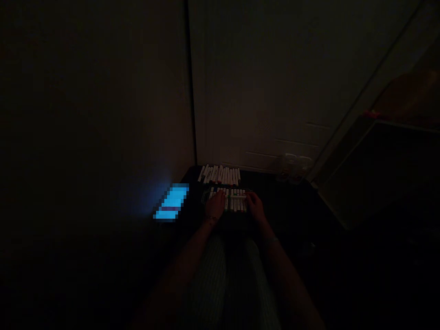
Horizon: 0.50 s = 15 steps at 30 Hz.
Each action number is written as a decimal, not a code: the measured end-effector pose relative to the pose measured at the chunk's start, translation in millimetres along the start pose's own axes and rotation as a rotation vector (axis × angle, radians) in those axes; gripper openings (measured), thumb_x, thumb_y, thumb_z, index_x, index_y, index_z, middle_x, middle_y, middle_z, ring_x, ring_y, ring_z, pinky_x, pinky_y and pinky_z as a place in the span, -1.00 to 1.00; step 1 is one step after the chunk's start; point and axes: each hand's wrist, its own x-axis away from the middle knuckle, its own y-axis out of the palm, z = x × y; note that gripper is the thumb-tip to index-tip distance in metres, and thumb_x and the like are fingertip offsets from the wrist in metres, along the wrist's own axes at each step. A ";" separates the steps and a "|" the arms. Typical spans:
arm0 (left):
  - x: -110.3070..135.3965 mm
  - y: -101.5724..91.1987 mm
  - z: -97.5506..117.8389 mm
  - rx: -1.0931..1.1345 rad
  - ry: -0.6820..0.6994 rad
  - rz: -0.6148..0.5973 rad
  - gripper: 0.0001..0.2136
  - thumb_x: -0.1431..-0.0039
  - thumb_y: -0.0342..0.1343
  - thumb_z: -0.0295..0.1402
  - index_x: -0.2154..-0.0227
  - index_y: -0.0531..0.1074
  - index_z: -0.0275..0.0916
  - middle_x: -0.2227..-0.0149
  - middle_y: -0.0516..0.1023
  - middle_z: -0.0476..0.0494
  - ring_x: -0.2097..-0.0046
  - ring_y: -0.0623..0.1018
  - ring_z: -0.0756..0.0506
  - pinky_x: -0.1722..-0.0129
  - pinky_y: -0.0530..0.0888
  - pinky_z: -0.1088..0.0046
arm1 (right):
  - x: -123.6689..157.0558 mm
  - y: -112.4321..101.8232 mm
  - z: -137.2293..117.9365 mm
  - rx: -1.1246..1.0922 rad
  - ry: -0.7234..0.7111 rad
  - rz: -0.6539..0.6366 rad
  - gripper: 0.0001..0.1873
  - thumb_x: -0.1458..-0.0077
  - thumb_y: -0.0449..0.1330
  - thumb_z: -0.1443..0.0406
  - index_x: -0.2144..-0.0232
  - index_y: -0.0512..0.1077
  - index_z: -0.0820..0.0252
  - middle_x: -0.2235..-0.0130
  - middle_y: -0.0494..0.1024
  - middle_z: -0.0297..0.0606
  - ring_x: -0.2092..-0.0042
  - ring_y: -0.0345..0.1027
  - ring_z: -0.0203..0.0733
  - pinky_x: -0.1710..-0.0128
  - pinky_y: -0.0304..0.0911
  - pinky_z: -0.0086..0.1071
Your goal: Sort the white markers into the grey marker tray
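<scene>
Nearest you, your legs in ribbed cloth (211, 279) come up to the near edge of the dark tabletop (275, 206), with your forearms reaching over them. A bracelet (212, 220) circles your left wrist. Your left hand (215, 205) and right hand (255, 205) each have a narrow grip, fingers closed on opposite ends of one white marker (238, 196). You hold it crosswise over the front row of markers (235, 205), near the middle of the tabletop; the dimness hides whether it touches them. Toward the left edge, a lit blue screen (172, 202) slants, its picture pixelated. Beyond your hands, the back row of markers (220, 175) lies side by side near the far left corner. Clear plastic containers (296, 168) sit by the far edge, further right, against the pale wall (254, 101).
</scene>
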 end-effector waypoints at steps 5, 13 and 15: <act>-0.3 1.1 0.1 -0.010 -0.001 0.013 -0.66 -0.25 -0.39 -0.23 0.19 0.26 -0.21 0.25 0.47 -0.11 0.26 0.46 -0.03 0.34 0.28 0.51 | 0.1 -0.8 -0.7 0.011 -0.008 0.001 -0.67 -0.01 0.00 0.13 0.26 0.39 0.18 0.26 0.48 -0.27 0.24 0.32 -0.22 0.23 0.20 -0.40; -1.6 6.3 -3.2 -0.026 0.010 0.015 -0.65 -0.25 -0.42 -0.22 0.19 0.25 -0.21 0.26 0.47 -0.12 0.27 0.46 -0.03 0.37 0.26 0.50 | -0.9 -2.1 -1.4 -0.010 -0.014 -0.010 -0.67 -0.03 -0.02 0.12 0.30 0.40 0.19 0.28 0.48 -0.28 0.24 0.31 -0.22 0.24 0.19 -0.42; -1.8 7.3 -4.1 -0.022 0.012 0.012 -0.65 -0.25 -0.42 -0.22 0.19 0.24 -0.21 0.27 0.47 -0.12 0.28 0.46 -0.03 0.37 0.26 0.50 | -1.2 -1.6 -1.2 -0.010 -0.006 -0.004 -0.66 -0.03 -0.02 0.12 0.31 0.41 0.19 0.29 0.48 -0.28 0.25 0.32 -0.22 0.26 0.19 -0.42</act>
